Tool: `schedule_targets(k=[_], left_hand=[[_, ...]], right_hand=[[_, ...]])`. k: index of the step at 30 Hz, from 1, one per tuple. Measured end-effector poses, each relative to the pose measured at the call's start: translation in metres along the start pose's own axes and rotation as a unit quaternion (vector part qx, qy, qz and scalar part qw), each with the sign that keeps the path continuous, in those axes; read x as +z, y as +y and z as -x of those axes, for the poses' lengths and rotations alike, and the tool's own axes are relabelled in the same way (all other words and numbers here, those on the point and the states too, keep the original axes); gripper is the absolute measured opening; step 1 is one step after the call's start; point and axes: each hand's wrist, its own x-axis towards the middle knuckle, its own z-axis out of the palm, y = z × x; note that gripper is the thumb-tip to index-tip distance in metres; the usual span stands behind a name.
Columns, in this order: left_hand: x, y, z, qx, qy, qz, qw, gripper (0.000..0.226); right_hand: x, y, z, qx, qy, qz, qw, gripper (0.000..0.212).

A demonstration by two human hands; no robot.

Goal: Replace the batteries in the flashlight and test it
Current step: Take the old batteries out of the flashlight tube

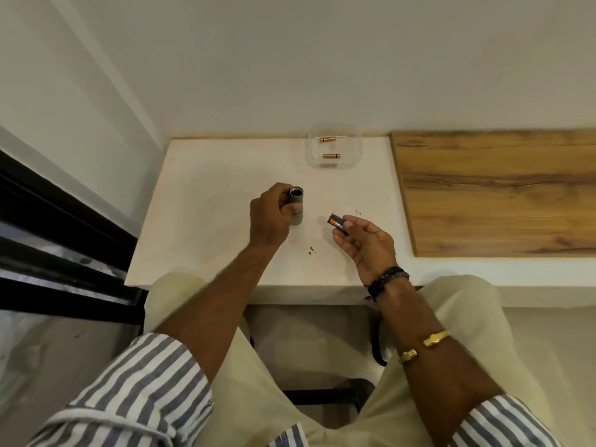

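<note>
Sitting at the near edge of the white worktop (193,253), the person has both forearms out over it. Nearest: the right hand (367,246), palm up, fingers curled narrow around a dark battery holder (338,223) with an orange-marked cell showing at its end. The holder's long axis slants up and left — its exposed end aimed toward the other hand.

A little farther in and to the left, the left hand (271,217) is closed round the grey flashlight body (296,206), which stands upright on the worktop about mid-depth, open mouth facing up. Its long axis is vertical; the holder's is near flat. The two are apart, the tube lying left and slightly beyond the holder's tip.

Judgement: the insert step is in hand. The right hand is the one to move — tilt the holder upright, bring it left over the mouth, lower it in while the left steadies the tube.

Far edge, right of centre: a clear plastic tray (354,150) with two copper-coloured batteries (329,155) lying loose, well apart from both hands. Whether these are spent or fresh cannot be told.
</note>
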Motion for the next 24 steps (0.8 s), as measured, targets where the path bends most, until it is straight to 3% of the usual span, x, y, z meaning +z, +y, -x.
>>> schedule_targets(k=[5, 12, 17, 20, 24], left_hand=[[0.010, -0.001, -0.006, -0.030, 0.003, 0.010, 1.000, 0.026], [0.015, -0.001, -0.002, -0.011, 0.002, -0.001, 1.000, 0.031], [0.011, 0.002, 0.009, -0.036, 0.031, 0.000, 0.999, 0.048], [0.001, 0.006, 0.034, -0.013, 0.101, 0.006, 0.995, 0.033], [-0.010, 0.014, 0.063, -0.057, 0.023, 0.066, 0.996, 0.025]], right_hand=[[-0.001, 0.003, -0.002, 0.000, 0.002, -0.011, 1.000, 0.016], [0.001, 0.003, -0.004, 0.003, 0.003, -0.025, 1.000, 0.019], [0.001, 0.001, 0.001, 0.005, 0.000, -0.046, 0.999, 0.020], [0.004, -0.001, 0.007, 0.010, -0.005, -0.056, 0.998, 0.021], [0.016, 0.000, 0.021, 0.023, -0.033, -0.044, 0.998, 0.024]])
